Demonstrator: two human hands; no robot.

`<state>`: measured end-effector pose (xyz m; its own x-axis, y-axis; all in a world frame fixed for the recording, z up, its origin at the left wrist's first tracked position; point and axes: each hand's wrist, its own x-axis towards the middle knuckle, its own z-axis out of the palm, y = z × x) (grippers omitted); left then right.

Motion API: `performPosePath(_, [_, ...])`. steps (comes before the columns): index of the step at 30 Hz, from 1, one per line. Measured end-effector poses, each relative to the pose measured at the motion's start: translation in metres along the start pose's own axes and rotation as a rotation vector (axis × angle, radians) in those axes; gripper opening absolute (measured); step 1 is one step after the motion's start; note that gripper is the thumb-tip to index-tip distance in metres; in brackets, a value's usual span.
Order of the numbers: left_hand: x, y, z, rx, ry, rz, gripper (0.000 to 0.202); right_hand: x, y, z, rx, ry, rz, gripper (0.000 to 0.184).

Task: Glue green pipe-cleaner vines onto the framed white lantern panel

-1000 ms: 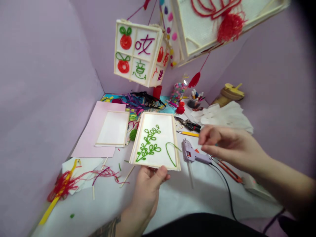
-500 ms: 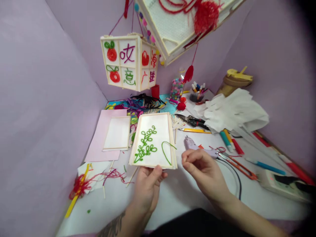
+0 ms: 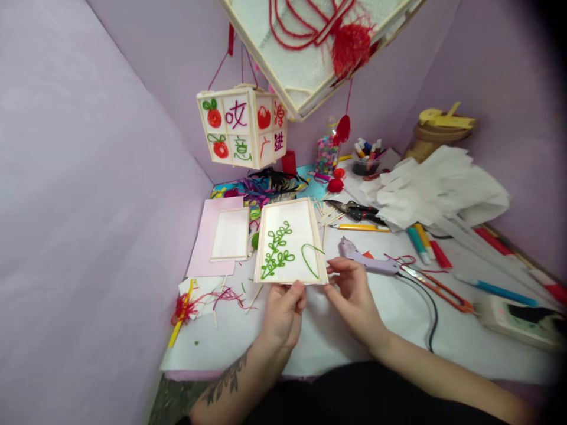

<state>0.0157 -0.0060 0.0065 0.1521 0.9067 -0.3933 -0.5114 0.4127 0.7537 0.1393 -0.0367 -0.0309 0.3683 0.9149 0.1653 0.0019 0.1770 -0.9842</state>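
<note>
My left hand (image 3: 283,310) grips the near edge of a white wood-framed panel (image 3: 290,242), thumb on top. A green looped leafy sprig is stuck on the panel, and a loose green curved strand (image 3: 310,260) lies at its right side. My right hand (image 3: 352,295) is at the panel's near right corner, fingers curled and touching its edge just below the green strand. What, if anything, the fingertips pinch is too small to see. A lilac glue gun (image 3: 367,261) lies on the table just right of that hand.
A second blank framed panel (image 3: 230,234) lies on pink paper to the left. Pliers (image 3: 354,209), a yellow knife, red snips (image 3: 438,289), markers, crumpled white paper (image 3: 443,186) and a power strip (image 3: 518,313) crowd the right. Decorated lanterns (image 3: 241,127) hang overhead. Red yarn (image 3: 183,307) lies near left.
My right hand came down and left from above the glue gun to the panel's near right corner. The view shifted, so the panel and table sit further right.
</note>
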Motion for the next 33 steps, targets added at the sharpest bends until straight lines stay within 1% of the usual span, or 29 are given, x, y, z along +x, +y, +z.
performPosePath(1, [0.000, -0.001, 0.001, 0.002, -0.001, 0.009, 0.039, -0.001, -0.003, -0.003, 0.018, 0.030, -0.068, 0.024])
performPosePath(2, [0.000, -0.001, 0.001, 0.002, -0.004, 0.017, 0.038, -0.004, -0.007, -0.006, 0.031, 0.023, -0.132, 0.019])
performPosePath(3, [0.000, -0.002, 0.002, 0.002, -0.007, 0.022, 0.038, -0.007, -0.010, -0.008, 0.039, -0.023, -0.184, 0.016])
performPosePath(5, [0.002, -0.002, 0.004, -0.002, -0.018, 0.032, 0.035, -0.013, -0.014, -0.011, 0.024, -0.179, -0.226, 0.014])
performPosePath(7, [0.003, -0.002, 0.006, -0.003, -0.039, 0.049, 0.031, -0.018, -0.014, -0.010, -0.030, -0.315, -0.187, 0.024])
performPosePath(9, [0.004, 0.000, 0.007, 0.012, -0.060, 0.070, 0.030, -0.020, -0.011, -0.009, -0.083, -0.385, -0.119, 0.038])
performPosePath(12, [0.005, 0.000, 0.008, 0.048, -0.054, 0.098, 0.035, -0.019, -0.008, -0.008, -0.113, -0.442, -0.074, 0.052])
performPosePath(14, [0.006, -0.003, 0.008, 0.061, -0.042, 0.079, 0.037, -0.016, -0.007, -0.009, -0.107, -0.486, -0.100, 0.058])
performPosePath(17, [0.006, -0.009, 0.003, 0.083, -0.071, 0.023, 0.038, -0.010, -0.008, -0.011, -0.108, -0.525, -0.137, 0.063])
performPosePath(19, [0.003, -0.010, -0.003, 0.123, -0.095, 0.033, 0.041, -0.006, -0.010, -0.011, -0.118, -0.538, -0.133, 0.065])
performPosePath(21, [-0.004, -0.003, -0.011, 0.244, -0.134, 0.054, 0.039, -0.004, -0.012, -0.011, -0.109, -0.561, -0.116, 0.065])
performPosePath(22, [-0.009, 0.004, -0.016, 0.351, -0.166, 0.059, 0.034, -0.003, -0.013, -0.011, -0.098, -0.574, -0.111, 0.064])
performPosePath(23, [-0.013, 0.013, -0.020, 0.495, -0.206, 0.076, 0.023, -0.003, -0.013, -0.011, -0.086, -0.586, -0.108, 0.064])
performPosePath(24, [-0.018, 0.023, -0.023, 0.663, -0.236, 0.139, 0.012, -0.003, -0.014, -0.010, -0.077, -0.596, -0.106, 0.065])
performPosePath(25, [-0.022, 0.034, -0.025, 0.835, -0.241, 0.277, 0.007, -0.003, -0.013, -0.010, -0.073, -0.602, -0.105, 0.065])
performPosePath(26, [-0.023, 0.046, -0.026, 0.946, -0.188, 0.452, 0.004, -0.003, -0.013, -0.010, -0.071, -0.605, -0.108, 0.065])
performPosePath(27, [-0.023, 0.057, -0.025, 1.028, -0.147, 0.602, 0.007, -0.003, -0.012, -0.009, -0.072, -0.605, -0.113, 0.066])
performPosePath(28, [-0.020, 0.066, -0.022, 1.106, -0.142, 0.734, 0.015, -0.003, -0.011, -0.009, -0.073, -0.601, -0.124, 0.065])
performPosePath(29, [-0.016, 0.074, -0.019, 1.185, -0.166, 0.826, 0.024, -0.003, -0.009, -0.008, -0.070, -0.599, -0.139, 0.065])
performPosePath(31, [-0.001, 0.084, -0.011, 1.324, -0.311, 0.941, 0.031, -0.002, -0.007, -0.007, -0.052, -0.589, -0.182, 0.064])
performPosePath(33, [0.016, 0.089, -0.005, 1.412, -0.510, 1.055, 0.028, -0.001, -0.005, -0.005, -0.038, -0.570, -0.218, 0.063])
